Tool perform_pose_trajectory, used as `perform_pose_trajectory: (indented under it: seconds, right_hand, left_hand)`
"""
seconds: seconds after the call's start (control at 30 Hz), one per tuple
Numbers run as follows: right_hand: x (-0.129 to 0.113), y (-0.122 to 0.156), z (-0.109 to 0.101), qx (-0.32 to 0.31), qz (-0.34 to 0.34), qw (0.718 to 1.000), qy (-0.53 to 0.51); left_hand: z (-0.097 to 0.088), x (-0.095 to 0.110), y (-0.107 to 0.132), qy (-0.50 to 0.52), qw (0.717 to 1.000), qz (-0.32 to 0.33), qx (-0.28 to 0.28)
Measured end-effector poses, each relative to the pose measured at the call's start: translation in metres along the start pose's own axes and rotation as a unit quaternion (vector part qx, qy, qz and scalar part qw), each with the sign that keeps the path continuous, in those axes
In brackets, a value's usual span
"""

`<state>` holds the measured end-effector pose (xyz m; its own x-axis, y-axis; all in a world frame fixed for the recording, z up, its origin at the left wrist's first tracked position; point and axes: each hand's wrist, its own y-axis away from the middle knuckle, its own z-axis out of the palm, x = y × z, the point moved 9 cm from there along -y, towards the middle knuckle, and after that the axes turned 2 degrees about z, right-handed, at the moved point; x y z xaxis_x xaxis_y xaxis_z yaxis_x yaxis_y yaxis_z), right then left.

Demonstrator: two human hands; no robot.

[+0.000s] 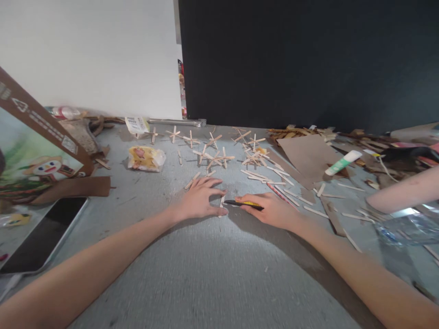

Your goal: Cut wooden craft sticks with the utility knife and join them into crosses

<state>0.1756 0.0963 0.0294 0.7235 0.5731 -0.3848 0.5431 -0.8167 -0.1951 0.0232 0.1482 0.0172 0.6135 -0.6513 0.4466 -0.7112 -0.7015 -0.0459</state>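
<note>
My left hand (200, 199) rests on the grey table, thumb and forefinger pressed at the two ends of a short wooden craft stick (222, 204). Wrapped in my right hand (270, 209) is a black and yellow utility knife (252, 205), its tip at the side of that stick. Just beyond my left fingers lies another craft stick (192, 181). Further back stand several crossed-stick pieces (214, 160), and several loose sticks (255, 175) lie beyond my right hand.
On the left are a phone (44, 235), a printed cardboard box (44, 151) and a wrapped snack (146, 158). At right lie brown cardboard (305, 157), a white-green tube (343, 163) and clear plastic packaging (411, 227). Another person's arm (404, 189) reaches in from the right.
</note>
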Motion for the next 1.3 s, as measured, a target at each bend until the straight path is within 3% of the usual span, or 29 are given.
perform_pose_trajectory:
  seconds: [0.33,0.9,1.03,1.17,1.3]
  right_hand:
    - [-0.003,0.004,0.005,0.01,-0.046,0.998,0.041]
    - [-0.009,0.003,0.006,-0.017,-0.022,0.999,0.045]
    - [-0.016,0.001,0.01,-0.071,0.018,0.99,0.122]
    - [-0.02,0.003,0.016,-0.15,0.093,0.952,0.249]
    - [-0.024,0.004,0.019,-0.161,0.124,0.935,0.29]
  left_hand:
    - [0.001,-0.001,0.0,0.005,1.0,0.003,0.004]
    - [0.0,0.0,0.002,-0.002,1.0,0.001,0.002]
    - [0.001,-0.001,0.001,0.002,1.0,0.001,0.0]
    - [0.001,-0.002,0.001,-0.004,1.0,0.001,0.0]
    - [0.0,-0.001,0.002,-0.015,1.0,-0.002,-0.001]
